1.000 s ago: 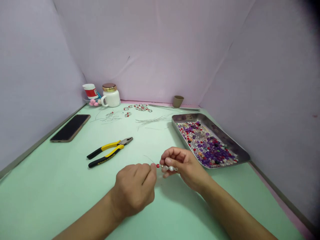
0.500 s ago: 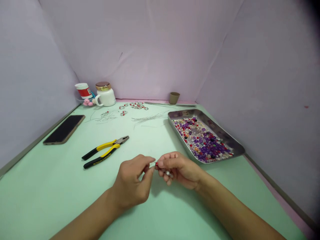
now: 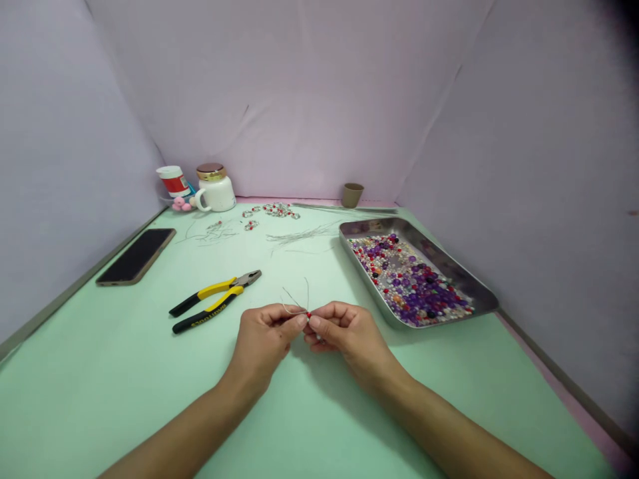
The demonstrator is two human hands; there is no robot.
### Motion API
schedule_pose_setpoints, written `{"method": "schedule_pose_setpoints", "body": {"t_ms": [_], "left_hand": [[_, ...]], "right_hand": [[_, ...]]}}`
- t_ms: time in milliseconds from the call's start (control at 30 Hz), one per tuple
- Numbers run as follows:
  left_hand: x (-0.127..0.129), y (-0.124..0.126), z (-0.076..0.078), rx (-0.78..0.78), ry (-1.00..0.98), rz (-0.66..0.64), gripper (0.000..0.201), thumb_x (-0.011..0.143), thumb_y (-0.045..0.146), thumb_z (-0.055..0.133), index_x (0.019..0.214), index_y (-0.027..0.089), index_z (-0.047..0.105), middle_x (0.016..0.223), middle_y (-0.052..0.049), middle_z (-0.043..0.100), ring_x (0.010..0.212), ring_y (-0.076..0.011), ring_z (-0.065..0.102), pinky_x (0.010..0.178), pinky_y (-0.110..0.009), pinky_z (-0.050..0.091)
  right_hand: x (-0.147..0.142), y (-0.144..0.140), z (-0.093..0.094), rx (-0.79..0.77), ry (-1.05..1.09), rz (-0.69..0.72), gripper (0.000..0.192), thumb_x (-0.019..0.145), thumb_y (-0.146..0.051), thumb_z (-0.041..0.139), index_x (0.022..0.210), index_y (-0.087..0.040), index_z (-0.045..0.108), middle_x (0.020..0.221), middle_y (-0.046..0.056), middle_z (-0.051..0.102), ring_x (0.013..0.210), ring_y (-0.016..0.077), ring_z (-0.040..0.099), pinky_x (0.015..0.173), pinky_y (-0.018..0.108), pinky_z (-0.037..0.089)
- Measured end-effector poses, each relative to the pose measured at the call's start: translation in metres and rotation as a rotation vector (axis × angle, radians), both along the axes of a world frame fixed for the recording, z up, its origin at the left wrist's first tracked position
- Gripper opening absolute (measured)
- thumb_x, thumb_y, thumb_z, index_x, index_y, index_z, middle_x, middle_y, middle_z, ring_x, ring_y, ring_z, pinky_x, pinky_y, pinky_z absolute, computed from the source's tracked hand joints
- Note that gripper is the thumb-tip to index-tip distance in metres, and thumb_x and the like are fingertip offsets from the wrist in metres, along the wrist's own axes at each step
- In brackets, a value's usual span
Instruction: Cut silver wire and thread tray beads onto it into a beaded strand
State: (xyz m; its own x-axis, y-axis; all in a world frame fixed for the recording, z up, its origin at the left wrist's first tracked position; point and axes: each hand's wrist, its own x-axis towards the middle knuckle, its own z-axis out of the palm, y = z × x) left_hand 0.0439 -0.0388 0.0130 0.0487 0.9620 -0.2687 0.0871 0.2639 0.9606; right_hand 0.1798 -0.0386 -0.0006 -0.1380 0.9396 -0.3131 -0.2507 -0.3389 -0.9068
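Between my fingertips is a small beaded wire piece with a red bead [image 3: 308, 315] showing. Several thin wire ends [image 3: 294, 301] stick up from it. My left hand [image 3: 264, 342] is closed, thumb and forefinger pinching the wire at the bead's left side. My right hand [image 3: 347, 332] is closed too, with its thumb and forefinger gripping the piece from the right. The lower part of the piece is mostly hidden behind the right fingers. Left of the hands lie pliers [image 3: 217, 303] with yellow and black handles, touched by neither hand.
A metal tray [image 3: 449, 263] of mixed beads stands at the right. Loose wires [image 3: 302, 234] and finished-looking beaded pieces [image 3: 279, 210] lie towards the back. A phone [image 3: 136, 257], a white lidded mug [image 3: 217, 193], a red-and-white container [image 3: 174, 181] and a small brown pot [image 3: 352, 195] sit around the edges.
My left fingers have closed in against the red bead, beside the right thumb. Wire ends now show above the hands, and the pearly bead has gone mostly behind the right fingers.
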Motion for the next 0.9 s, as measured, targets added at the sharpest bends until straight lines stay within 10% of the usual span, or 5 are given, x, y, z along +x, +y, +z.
{"method": "schedule_pose_setpoints", "body": {"t_ms": [900], "left_hand": [[0.007,-0.004,0.004,0.064,0.219,-0.023,0.013,0.064,0.022,0.057,0.056,0.014,0.063,0.042,0.001,0.054,0.038,-0.0096,0.047,0.039,-0.02,0.037]], "right_hand": [[-0.001,-0.007,-0.008,0.375,-0.429,0.009,0.016,0.071,-0.024,0.056,0.075,-0.014,0.067,0.063,0.005,0.065,0.056,0.0149,0.06,0.054,0.026,0.05]]}}
